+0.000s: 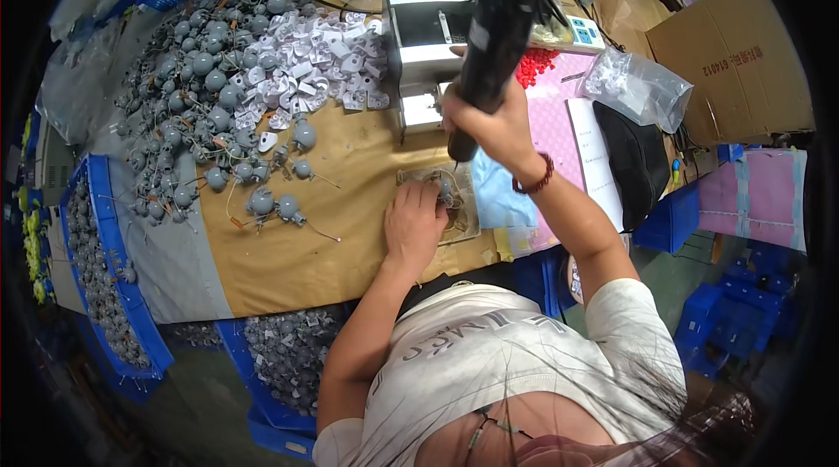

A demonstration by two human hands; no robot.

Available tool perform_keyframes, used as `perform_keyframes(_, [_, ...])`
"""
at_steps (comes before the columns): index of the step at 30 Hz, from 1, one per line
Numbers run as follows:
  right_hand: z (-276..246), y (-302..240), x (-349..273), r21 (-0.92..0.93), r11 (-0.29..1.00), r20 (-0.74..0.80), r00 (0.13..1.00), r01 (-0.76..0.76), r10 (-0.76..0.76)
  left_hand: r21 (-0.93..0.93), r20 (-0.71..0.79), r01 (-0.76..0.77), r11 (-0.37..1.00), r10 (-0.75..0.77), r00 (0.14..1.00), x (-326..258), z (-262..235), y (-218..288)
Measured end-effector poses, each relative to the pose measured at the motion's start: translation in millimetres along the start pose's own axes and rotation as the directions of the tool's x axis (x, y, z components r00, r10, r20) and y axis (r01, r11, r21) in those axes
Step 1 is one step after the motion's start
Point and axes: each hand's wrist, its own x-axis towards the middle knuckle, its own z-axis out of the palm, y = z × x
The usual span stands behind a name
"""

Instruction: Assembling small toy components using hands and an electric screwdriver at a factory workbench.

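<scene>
Where parts pile: brown worktable.

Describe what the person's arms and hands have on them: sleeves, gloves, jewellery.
Both hands are bare, with no gloves. The right hand has a bracelet of dark red-brown beads around its wrist. The left hand shows no ring, watch or band. Both forearms are uncovered; short sleeves of a pale grey-white T-shirt with darker lettering end at the upper arms.
</scene>
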Motion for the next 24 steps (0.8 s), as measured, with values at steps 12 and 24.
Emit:
perform_keyframes(12, [0, 18, -62, 0.016, 0.994, 0.165, 0.980, 0.109, -0.110, 0.025, 0.023, -0.011, 1.000, 0.011, 1.000, 0, 0, -2])
perform_keyframes(24, [-8, 33, -96, 0.037, 0.924, 0.391, 0.846, 0.380, -0.364, -0.100, -0.030, -0.080, 0.992, 0.077, 0.997, 2, -8, -4])
